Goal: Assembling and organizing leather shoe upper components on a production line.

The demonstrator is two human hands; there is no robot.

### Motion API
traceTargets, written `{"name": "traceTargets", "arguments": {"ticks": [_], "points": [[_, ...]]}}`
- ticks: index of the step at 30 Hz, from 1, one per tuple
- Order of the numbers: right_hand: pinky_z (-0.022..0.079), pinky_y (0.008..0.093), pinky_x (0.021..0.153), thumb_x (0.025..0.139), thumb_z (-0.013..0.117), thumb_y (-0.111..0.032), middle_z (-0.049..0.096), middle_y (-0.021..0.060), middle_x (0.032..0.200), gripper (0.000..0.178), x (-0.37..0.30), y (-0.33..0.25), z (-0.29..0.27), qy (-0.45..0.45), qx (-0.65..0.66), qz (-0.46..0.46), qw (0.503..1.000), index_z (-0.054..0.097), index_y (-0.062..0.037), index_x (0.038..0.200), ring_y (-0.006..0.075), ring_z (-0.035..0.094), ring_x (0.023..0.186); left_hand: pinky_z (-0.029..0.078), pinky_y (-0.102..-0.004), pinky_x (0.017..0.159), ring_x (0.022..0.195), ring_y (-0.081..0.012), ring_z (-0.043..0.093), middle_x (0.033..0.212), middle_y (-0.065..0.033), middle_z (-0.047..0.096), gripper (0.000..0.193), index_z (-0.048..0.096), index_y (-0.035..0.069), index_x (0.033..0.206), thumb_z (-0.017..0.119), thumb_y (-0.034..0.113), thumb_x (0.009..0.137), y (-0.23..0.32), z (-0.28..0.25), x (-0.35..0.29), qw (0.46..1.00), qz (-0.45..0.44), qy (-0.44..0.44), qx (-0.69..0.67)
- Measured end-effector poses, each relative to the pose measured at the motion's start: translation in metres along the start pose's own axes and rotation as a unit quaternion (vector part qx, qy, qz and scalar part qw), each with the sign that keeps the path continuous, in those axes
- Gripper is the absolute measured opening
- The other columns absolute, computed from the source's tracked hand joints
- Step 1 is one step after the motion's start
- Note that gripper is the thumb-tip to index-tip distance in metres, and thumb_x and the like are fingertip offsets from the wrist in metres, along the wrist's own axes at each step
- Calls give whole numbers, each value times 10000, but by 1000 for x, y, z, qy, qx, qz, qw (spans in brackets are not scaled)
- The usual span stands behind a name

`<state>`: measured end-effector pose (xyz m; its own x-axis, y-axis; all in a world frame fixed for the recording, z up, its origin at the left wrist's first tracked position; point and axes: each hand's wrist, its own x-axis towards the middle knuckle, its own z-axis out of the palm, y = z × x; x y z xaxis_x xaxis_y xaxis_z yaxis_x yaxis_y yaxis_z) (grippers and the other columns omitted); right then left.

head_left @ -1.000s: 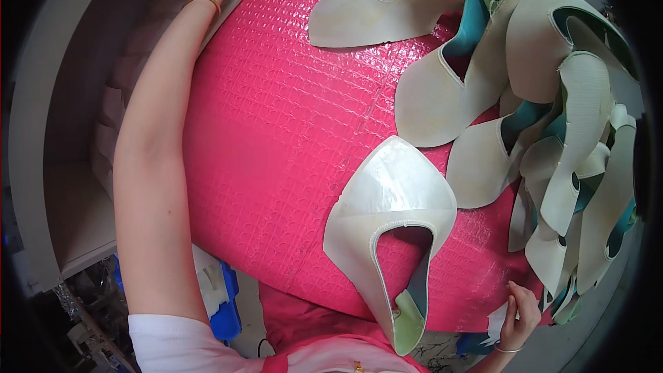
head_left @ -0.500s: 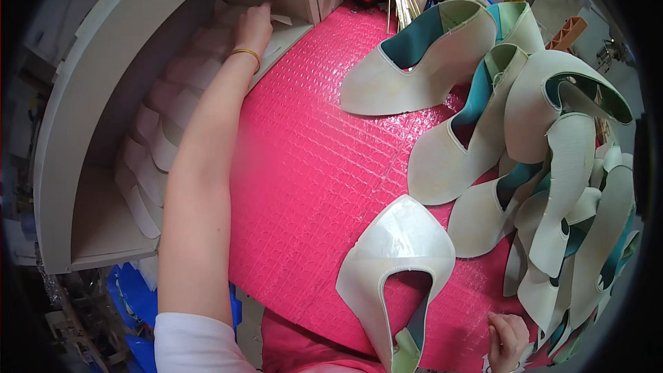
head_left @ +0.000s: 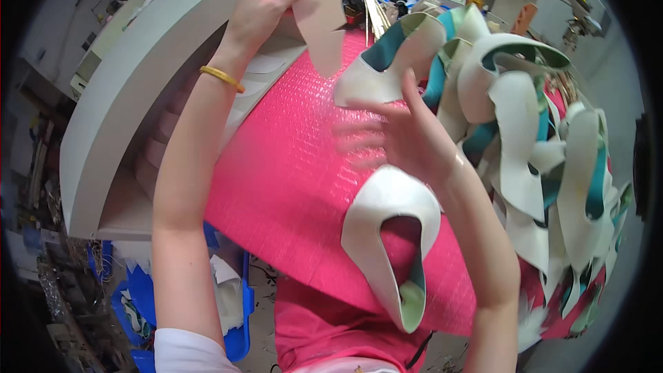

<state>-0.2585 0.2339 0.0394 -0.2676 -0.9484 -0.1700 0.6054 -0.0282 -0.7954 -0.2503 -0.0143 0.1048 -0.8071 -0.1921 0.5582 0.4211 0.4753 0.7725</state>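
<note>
My left hand (head_left: 266, 10) is raised in front of the curved machine housing, pinching the top corner of a thin beige, notched cut-out piece (head_left: 323, 27). The piece hangs down over the far left of the pink table cover (head_left: 276, 186). Over the middle of the table, my right hand (head_left: 407, 128) is held with fingers spread and partly smeared by motion. Nothing shows in it. Just below it lies a white shoe upper (head_left: 369, 242) with its opening toward me and pale green lining at the heel end.
Several more white uppers (head_left: 514, 138) with teal and green lining crowd the table's right side. At left stands the curved cream housing (head_left: 103, 117), with overlapping pale pieces (head_left: 266, 63) on its shelf. A blue bin (head_left: 238, 331) sits below. Gold-coloured tools (head_left: 373, 10) lie at the back.
My left hand has come out of the curved housing with the beige piece. My right hand has moved up from the lower right to mid-table. The machine's light went from green to red.
</note>
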Motion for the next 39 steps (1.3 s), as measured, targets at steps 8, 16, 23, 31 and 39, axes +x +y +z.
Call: {"name": "traceTargets", "arguments": {"ticks": [8, 16, 23, 31, 39], "points": [[495, 338, 774, 839, 492, -175, 541, 128, 1057, 332, -69, 2, 4, 210, 113, -161, 958, 446, 5, 1114, 195, 586, 887, 292, -402, 984, 1193, -311, 360, 1276, -173, 390, 853, 310, 23, 1297, 721, 160, 562, 148, 75, -139, 912, 254, -237, 217], [475, 260, 710, 816, 525, -118, 568, 79, 966, 396, -236, 42, 38, 349, -70, -299, 885, 412, -3, 1178, 143, 576, 825, 345, -399, 923, 976, -294, 512, 877, -150, 595, 459, 634, 0, 760, 644, 441, 637, 155, 175, -273, 753, 221, -475, 398], [450, 224, 755, 799, 549, -17, 575, 77, 1003, 428, -246, 91, 71, 377, -143, -408, 819, 396, 16, 1196, 118, 562, 880, 443, -335, 692, 766, -249, 585, 801, -152, 612, 384, 595, -3, 901, 503, 365, 841, 172, 148, -251, 916, -133, -376, -36], [427, 244, 820, 728, 618, 70, 554, 79, 1055, 505, -202, 91, 100, 305, -255, -501, 769, 423, 24, 1192, 138, 537, 962, 327, -271, 903, 1003, -143, 466, 1062, -90, 536, 584, 494, -65, 1111, 292, 445, 912, 202, 139, -247, 883, -247, -135, -376], [421, 241, 828, 742, 619, 47, 552, 86, 1069, 495, -191, 84, 111, 293, -270, -488, 776, 419, 30, 1194, 138, 533, 973, 318, -277, 926, 1029, -152, 459, 1087, -100, 517, 659, 463, -61, 1135, 252, 514, 892, 205, 130, -240, 885, -241, -122, -379]]}}
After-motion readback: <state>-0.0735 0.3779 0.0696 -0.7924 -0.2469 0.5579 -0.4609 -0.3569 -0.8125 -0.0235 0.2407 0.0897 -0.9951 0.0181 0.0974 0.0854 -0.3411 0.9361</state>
